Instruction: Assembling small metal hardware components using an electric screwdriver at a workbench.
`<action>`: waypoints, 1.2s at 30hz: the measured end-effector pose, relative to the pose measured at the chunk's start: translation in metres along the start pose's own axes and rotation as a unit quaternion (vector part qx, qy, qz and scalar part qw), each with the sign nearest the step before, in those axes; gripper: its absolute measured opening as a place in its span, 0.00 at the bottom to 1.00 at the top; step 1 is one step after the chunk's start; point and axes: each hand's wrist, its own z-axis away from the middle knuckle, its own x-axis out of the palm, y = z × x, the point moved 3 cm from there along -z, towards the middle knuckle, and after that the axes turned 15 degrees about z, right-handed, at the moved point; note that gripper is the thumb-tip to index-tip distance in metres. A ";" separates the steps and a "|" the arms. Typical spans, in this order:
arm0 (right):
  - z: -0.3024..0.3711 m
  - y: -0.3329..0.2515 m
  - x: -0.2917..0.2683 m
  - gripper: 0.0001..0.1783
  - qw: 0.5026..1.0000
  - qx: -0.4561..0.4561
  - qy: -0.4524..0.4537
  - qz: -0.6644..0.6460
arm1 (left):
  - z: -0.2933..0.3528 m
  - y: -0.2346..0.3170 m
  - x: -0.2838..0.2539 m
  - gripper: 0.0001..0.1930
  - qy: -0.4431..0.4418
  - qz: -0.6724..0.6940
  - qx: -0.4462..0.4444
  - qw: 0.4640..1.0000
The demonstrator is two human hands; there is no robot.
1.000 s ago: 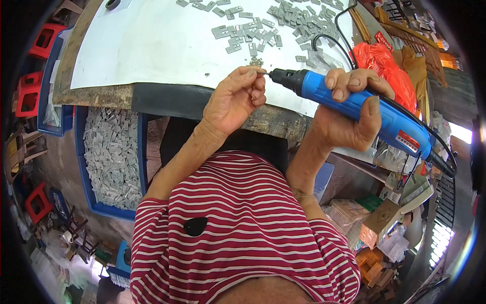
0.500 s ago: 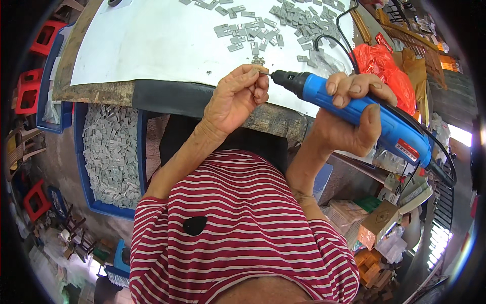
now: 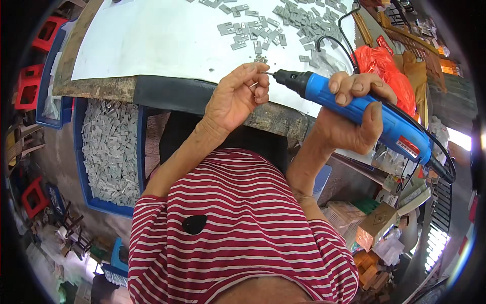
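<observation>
Right hand (image 3: 346,127) clasps blue tool (image 3: 395,134); left hand (image 3: 233,104) pinches beside it (contents unclear); grey pieces (image 3: 298,21), twelve to one o'clock, finished share uncertain.

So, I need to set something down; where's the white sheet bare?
Left of the flat gray pieces, down to the black pad, the white sheet is mostly bare. Crowded: upper right, with heaped pieces, black cord, red plastic bag.

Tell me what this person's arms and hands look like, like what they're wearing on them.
The left hand and right hand are bare. Both forearms are uncovered below short sleeves striped deep red and white. A thin line crosses the right forearm; whether it's a band or a crease, I can't tell.
</observation>
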 end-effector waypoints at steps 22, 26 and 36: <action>0.001 0.004 -0.005 0.17 0.999 -0.002 0.035 -0.040 | -0.001 -0.002 -0.003 0.10 0.004 -0.025 -0.006 1.000; 0.001 0.005 -0.005 0.17 0.999 -0.001 0.031 -0.041 | -0.001 -0.002 -0.004 0.10 0.003 -0.027 -0.008 1.000; 0.003 -0.002 0.007 0.18 0.998 -0.018 -0.015 0.054 | 0.000 -0.003 -0.001 0.09 0.025 -0.085 0.029 0.996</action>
